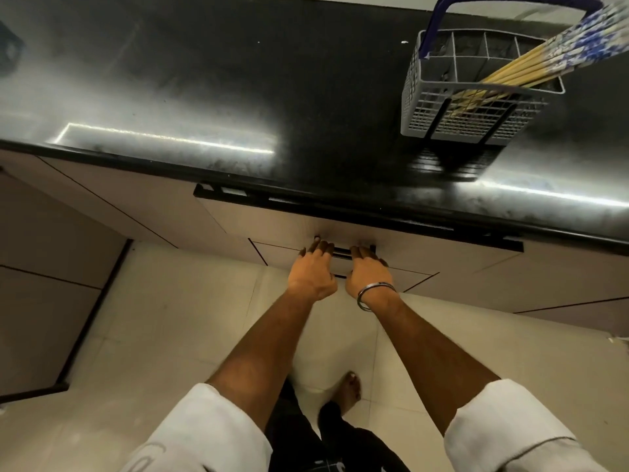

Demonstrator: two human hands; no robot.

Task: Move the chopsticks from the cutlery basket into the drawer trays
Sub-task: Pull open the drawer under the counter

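A grey plastic cutlery basket (452, 120) with a blue carry handle stands on the black countertop (238, 80) at the far right. Several chopsticks (524, 64) with blue-and-white patterned tops lean out of its right compartment. Below the counter edge, my left hand (313, 269) and my right hand (366, 272) sit side by side on the black drawer handle (342, 254), fingers hooked over it. The beige drawer front (401, 264) looks closed, so the trays inside are hidden. A metal bangle circles my right wrist.
A long black rail (340, 212) runs under the counter edge above the drawer. Beige cabinet fronts (136, 206) stretch to both sides. The floor is pale tile (153, 335), and a bare foot (349, 390) shows below my arms.
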